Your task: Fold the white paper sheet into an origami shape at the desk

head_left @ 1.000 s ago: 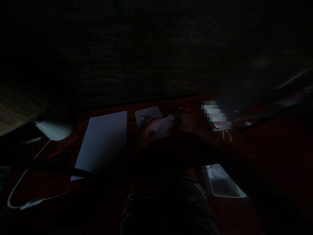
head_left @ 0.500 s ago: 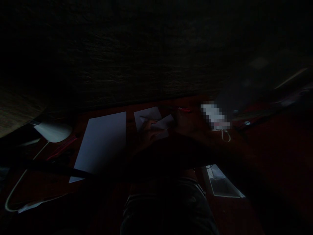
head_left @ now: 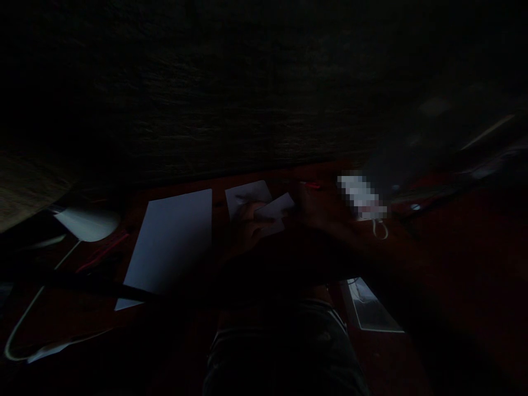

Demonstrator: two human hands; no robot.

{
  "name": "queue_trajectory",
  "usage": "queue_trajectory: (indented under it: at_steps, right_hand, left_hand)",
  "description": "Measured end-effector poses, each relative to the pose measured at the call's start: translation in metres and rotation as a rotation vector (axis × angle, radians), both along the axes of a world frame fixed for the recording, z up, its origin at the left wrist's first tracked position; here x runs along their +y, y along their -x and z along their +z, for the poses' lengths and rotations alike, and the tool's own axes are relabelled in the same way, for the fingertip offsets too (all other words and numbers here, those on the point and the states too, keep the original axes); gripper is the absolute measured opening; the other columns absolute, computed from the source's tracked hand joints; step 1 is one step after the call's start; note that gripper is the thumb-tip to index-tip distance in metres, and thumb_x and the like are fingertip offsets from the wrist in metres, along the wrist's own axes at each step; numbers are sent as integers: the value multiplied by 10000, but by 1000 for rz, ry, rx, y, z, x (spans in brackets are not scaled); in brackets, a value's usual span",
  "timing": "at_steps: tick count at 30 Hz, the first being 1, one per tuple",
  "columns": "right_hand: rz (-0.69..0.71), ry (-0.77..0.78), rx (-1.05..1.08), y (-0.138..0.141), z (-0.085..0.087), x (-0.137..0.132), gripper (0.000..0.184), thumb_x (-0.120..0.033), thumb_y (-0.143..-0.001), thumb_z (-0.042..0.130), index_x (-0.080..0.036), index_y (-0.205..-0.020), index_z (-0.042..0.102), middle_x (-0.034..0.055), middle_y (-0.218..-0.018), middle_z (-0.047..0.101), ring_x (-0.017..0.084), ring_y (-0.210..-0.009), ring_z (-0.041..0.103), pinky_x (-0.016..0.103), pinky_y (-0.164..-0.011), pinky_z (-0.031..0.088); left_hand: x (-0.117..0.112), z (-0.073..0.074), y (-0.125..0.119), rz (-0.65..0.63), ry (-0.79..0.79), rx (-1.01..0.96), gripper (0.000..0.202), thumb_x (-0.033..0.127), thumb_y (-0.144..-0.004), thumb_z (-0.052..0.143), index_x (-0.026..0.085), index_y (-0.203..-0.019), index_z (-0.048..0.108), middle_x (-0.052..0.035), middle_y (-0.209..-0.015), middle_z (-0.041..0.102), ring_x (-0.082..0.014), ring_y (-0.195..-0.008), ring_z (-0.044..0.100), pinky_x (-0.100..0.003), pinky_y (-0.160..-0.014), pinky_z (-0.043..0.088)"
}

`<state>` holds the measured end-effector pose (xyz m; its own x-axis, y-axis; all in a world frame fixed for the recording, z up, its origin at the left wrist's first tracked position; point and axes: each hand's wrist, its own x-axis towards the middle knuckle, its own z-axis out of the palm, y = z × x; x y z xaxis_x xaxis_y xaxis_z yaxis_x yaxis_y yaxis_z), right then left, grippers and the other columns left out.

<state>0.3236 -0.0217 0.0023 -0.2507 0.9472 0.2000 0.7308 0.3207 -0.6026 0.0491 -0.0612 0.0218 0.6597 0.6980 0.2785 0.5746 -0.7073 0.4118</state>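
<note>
Dark rm, reddish table (head_left: pixel 454 247) w/ paper slip (head_left: pixel 275 209)

A large sheet (head_left: pixel 171 242) lies left of a small sheet (head_left: pixel 247 192).

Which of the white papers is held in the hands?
The small piece between the left hand and right hand; the large sheet lies flat at the left, untouched.

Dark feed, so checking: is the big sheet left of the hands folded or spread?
Spread: the big sheet lies flat on the table as one plain rectangle; no fold shows, near edge shadowed.
</note>
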Motion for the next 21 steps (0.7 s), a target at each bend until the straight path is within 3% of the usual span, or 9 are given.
queue_trajectory:
  at_steps: [4, 8, 13, 18, 21]
  right_hand:
    - [-37, 58, 45, -4, 3, 3, 680, -274, -803, 789, -180, -1398, 475, 117, -1178, 646, 261, -1027, 638, 402, -871, 551]
    - [-18, 60, 49, -8, 8, 3, 559, -238, -792, 783, -210, -1309, 574, 92, -1179, 665, 251, -1061, 645, 402, -920, 545]
    - [3, 119, 90, -11, 13, 4, 526, -158, -816, 733, -225, -1326, 625, 96, -1221, 702, 250, -1095, 686, 407, -944, 564]
    - [78, 199, 129, -10, 20, 6, 328, -86, -848, 656, -220, -1136, 735, 74, -1148, 763, 227, -1045, 724, 395, -976, 566]
    - [85, 200, 157, -11, 22, 4, 298, -62, -834, 632, -219, -1052, 759, 60, -1115, 781, 222, -1054, 728, 396, -1002, 555]
  left_hand:
    - [-3, 9, 7, 16, -31, 49, 434, 103, -911, 622, 338, -1239, 785, -42, -1559, 452, -322, -1424, 425, -555, -1193, 390]
    - [-6, 16, 22, 22, -63, 106, 359, 160, -919, 658, 350, -1186, 806, -37, -1559, 480, -332, -1415, 441, -557, -1153, 407]
    - [-10, 31, 33, -11, -67, 177, 264, 209, -923, 688, 353, -1093, 830, -38, -1517, 533, -345, -1391, 454, -589, -1133, 388]
    - [-10, 41, 36, -29, -12, 180, 223, 177, -886, 705, 326, -977, 844, -25, -1499, 558, -346, -1368, 463, -583, -1122, 399]
    - [-9, 42, 38, -25, 1, 164, 175, 189, -886, 704, 297, -901, 840, -35, -1493, 565, -339, -1348, 485, -568, -1100, 414]
